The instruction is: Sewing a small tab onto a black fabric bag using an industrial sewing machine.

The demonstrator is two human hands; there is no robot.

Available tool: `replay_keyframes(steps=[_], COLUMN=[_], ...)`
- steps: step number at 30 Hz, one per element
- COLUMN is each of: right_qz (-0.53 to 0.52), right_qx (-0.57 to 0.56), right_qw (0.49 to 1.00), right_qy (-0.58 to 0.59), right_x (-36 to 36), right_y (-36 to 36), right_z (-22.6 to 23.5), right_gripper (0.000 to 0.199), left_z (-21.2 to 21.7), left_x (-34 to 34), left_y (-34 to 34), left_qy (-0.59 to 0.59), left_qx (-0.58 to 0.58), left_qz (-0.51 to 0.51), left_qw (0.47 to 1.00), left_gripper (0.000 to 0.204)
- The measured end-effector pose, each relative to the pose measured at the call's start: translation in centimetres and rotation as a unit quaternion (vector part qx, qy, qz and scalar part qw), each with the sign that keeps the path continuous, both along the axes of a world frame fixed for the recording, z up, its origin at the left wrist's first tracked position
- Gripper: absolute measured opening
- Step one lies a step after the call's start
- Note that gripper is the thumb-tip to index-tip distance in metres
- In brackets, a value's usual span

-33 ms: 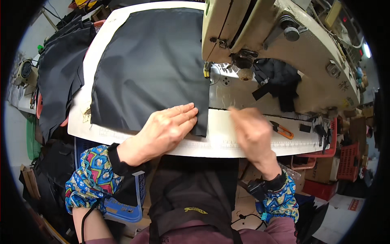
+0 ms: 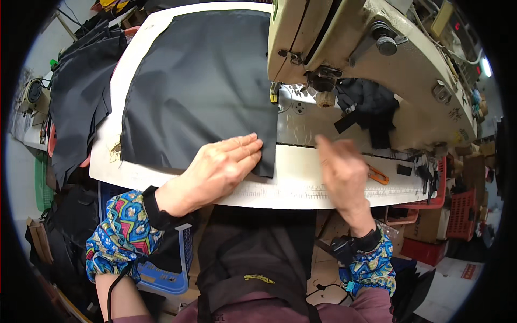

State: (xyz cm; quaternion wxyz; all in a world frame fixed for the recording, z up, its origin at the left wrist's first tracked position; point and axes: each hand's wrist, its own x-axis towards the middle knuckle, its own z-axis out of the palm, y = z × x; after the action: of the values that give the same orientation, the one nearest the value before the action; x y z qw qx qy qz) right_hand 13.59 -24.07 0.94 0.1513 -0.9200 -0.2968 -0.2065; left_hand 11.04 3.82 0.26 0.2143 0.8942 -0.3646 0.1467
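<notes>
A large dark grey-black fabric panel (image 2: 199,86) lies spread over the white sewing table (image 2: 285,185). My left hand (image 2: 223,164) rests flat on its near right part, fingers stretched out together. Along the panel's right edge stands the sewing machine (image 2: 301,48), its presser foot (image 2: 275,92) at that edge. My right hand (image 2: 347,172) is over the table's front strip, right of the fabric and apart from it. Motion smears its fingers, and I cannot make out whether anything is in them. Close behind it lies an orange-handled cutter (image 2: 378,175), partly covered by the hand.
Black fabric scraps (image 2: 371,105) lie under the machine's arm. More dark panels (image 2: 86,91) hang in a stack at the left. A blue basket (image 2: 164,274) stands below the table's front edge, and a red basket (image 2: 462,212) is at the right.
My right hand has shifted a little to the right and covers more of the cutter. The fabric's near edge and my left fingertips have slid slightly away from me.
</notes>
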Motion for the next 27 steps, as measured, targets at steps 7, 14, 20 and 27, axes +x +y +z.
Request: replay_keyframes(steps=[7,14,20,27], right_qz=[-0.091,0.188,0.274,0.152], right_qx=[-0.065,0.039,0.154,0.295], right_qw=[0.994,0.975,0.948,0.921], right_qy=[0.009,0.115,0.046,0.204], right_x=[0.0,-6.5,-8.3,-11.4], right_y=[-1.0,2.9,3.6,4.4], right_z=[-0.2,-0.7,-3.2,-1.4], right_gripper=[0.033,0.042,0.032,0.02], left_z=[0.2,1.8,1.5,-0.9], left_x=[3.3,-1.1,-11.1,-12.5], left_y=[0.9,-0.5,-2.8,-3.4], left_qy=[-0.017,0.041,0.579,0.572], left_qx=[0.01,-0.057,-0.398,-0.562], left_qz=[-0.004,0.083,0.246,0.172], left_qw=[1.0,0.994,0.668,0.572], left_gripper=[0.031,0.029,0.02,0.021])
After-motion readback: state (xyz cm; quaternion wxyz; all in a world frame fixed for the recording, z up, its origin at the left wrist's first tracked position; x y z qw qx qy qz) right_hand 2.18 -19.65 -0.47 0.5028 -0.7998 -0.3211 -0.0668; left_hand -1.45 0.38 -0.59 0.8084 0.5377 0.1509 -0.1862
